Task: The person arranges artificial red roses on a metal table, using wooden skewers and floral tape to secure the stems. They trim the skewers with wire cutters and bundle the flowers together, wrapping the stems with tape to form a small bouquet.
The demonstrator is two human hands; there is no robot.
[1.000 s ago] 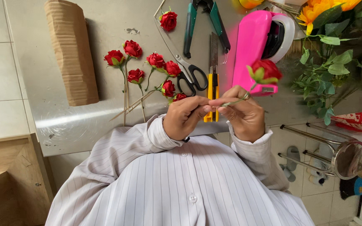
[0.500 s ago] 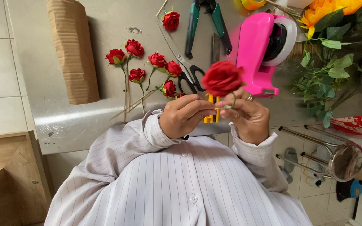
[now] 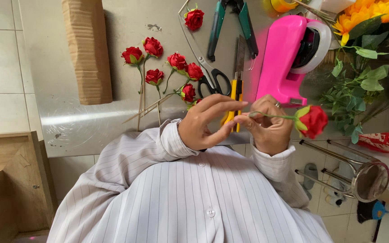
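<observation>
I hold one artificial red rose (image 3: 312, 120) by its thin green stem, just above my striped shirt. My right hand (image 3: 271, 132) grips the stem near the middle, and the flower head points right, past the hand. The thumb and forefinger of my left hand (image 3: 205, 123) pinch the stem's bare left end. Both hands hover over the near edge of the grey table (image 3: 82, 121).
On the table lie several loose red roses (image 3: 176, 60), wooden skewers (image 3: 149, 108), scissors (image 3: 212, 76), a yellow utility knife (image 3: 236, 92), green-handled pliers (image 3: 230, 22), a pink tape dispenser (image 3: 284, 58) and a brown corrugated roll (image 3: 86, 49). Green foliage with orange flowers (image 3: 365, 27) stands right; a metal stool (image 3: 361, 175) below.
The rose head has swung from above my hands down to the right, so the stem now lies level. My left fingers have stretched out along the stem's end.
</observation>
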